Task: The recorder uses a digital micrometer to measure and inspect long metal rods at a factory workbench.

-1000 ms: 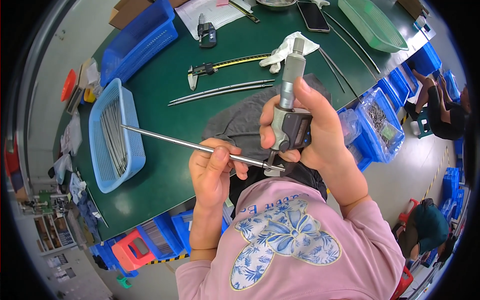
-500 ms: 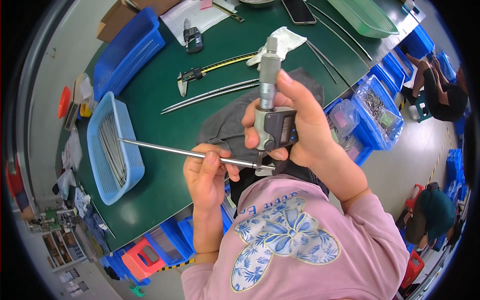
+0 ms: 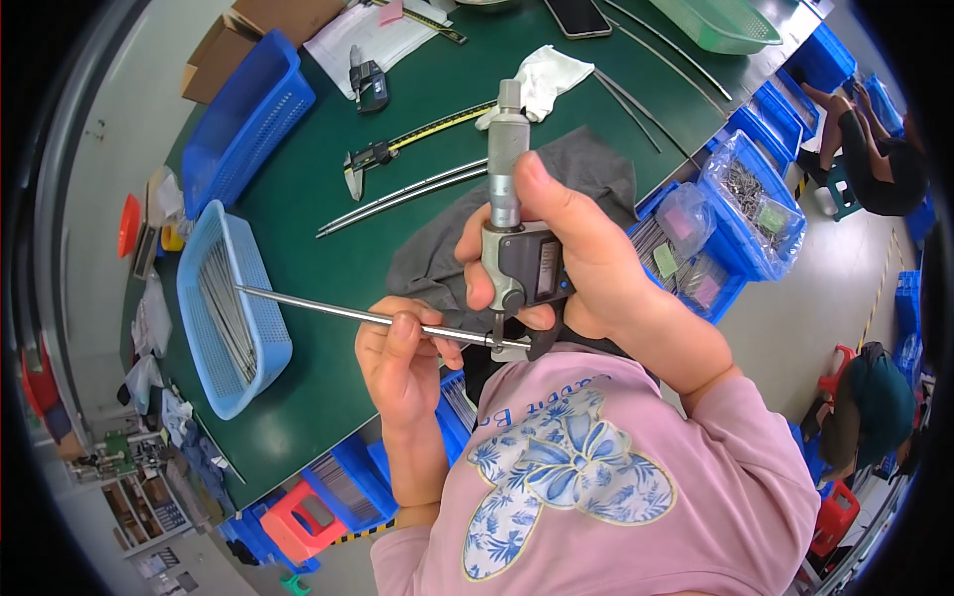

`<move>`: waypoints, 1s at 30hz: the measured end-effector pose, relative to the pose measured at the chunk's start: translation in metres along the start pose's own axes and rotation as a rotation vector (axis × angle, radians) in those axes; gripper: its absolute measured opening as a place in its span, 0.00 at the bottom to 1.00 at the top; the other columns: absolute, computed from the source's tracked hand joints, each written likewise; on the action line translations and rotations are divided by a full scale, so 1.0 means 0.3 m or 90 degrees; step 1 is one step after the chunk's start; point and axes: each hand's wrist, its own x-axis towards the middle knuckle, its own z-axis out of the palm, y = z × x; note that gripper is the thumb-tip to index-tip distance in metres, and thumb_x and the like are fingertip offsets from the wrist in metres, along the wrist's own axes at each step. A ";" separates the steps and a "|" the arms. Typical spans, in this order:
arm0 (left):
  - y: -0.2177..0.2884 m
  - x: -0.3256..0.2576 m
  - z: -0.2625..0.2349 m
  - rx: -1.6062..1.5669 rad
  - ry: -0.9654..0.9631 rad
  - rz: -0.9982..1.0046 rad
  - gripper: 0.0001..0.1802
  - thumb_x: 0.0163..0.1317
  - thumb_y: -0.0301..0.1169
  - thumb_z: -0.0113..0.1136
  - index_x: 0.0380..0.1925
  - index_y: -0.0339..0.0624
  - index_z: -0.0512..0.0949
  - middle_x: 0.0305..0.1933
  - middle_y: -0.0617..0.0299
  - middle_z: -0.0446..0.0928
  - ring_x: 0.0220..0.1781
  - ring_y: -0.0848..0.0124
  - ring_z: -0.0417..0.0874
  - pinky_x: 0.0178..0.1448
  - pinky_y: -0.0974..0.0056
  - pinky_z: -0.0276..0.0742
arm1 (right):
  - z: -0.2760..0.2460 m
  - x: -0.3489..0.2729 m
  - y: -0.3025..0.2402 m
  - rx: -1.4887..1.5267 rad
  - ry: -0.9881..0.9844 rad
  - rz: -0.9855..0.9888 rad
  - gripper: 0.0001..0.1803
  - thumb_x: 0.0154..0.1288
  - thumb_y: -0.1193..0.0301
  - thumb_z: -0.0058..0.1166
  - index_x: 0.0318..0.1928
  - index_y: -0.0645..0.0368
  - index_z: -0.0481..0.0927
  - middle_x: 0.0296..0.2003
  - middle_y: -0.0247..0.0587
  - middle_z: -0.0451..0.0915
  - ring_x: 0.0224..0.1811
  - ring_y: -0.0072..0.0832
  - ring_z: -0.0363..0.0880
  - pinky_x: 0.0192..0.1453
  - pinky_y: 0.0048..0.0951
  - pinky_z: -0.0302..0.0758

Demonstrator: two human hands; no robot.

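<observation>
My left hand (image 3: 402, 360) pinches a long thin metal rod (image 3: 318, 310) that points left over a light blue basket (image 3: 260, 350) holding several more rods. My right hand (image 3: 581, 253) grips a digital micrometer (image 3: 512, 223), held upright with its grey thimble at the top. The rod's right end sits in the micrometer's jaws, just above my pink shirt. Both hands are raised above a green table (image 3: 328, 253) and a grey cloth (image 3: 586, 169).
On the table lie a caliper (image 3: 383, 151), two curved rods (image 3: 397, 194), a white cloth (image 3: 545, 74), a second gauge on papers (image 3: 366, 74), a phone and a green tray (image 3: 720, 22). Blue bins (image 3: 238, 119) stand left and right. Seated people are at the right.
The view has shifted a little; both hands with rod and micrometer now sit slightly lower and more to the right in the picture. The grip on each is the same.
</observation>
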 end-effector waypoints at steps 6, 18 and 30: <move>0.010 -0.007 0.003 -0.018 -0.011 0.013 0.12 0.61 0.31 0.48 0.29 0.30 0.69 0.23 0.52 0.72 0.18 0.70 0.74 0.20 0.69 0.72 | -0.010 -0.001 -0.003 0.052 -0.009 0.005 0.34 0.67 0.46 0.25 0.33 0.66 0.74 0.20 0.44 0.77 0.12 0.21 0.67 0.14 0.19 0.61; 0.007 -0.002 0.007 -0.026 -0.018 -0.004 0.12 0.62 0.31 0.48 0.29 0.30 0.70 0.22 0.52 0.72 0.18 0.70 0.74 0.20 0.69 0.72 | -0.023 -0.004 -0.008 0.155 -0.036 0.034 0.30 0.66 0.51 0.27 0.34 0.67 0.75 0.22 0.48 0.77 0.17 0.24 0.71 0.15 0.21 0.63; 0.000 0.003 0.013 -0.014 -0.011 -0.011 0.12 0.61 0.32 0.48 0.29 0.30 0.70 0.20 0.53 0.72 0.17 0.70 0.74 0.20 0.70 0.71 | -0.008 -0.013 -0.013 0.119 0.000 0.016 0.30 0.61 0.47 0.38 0.31 0.66 0.75 0.21 0.45 0.77 0.14 0.22 0.69 0.13 0.20 0.61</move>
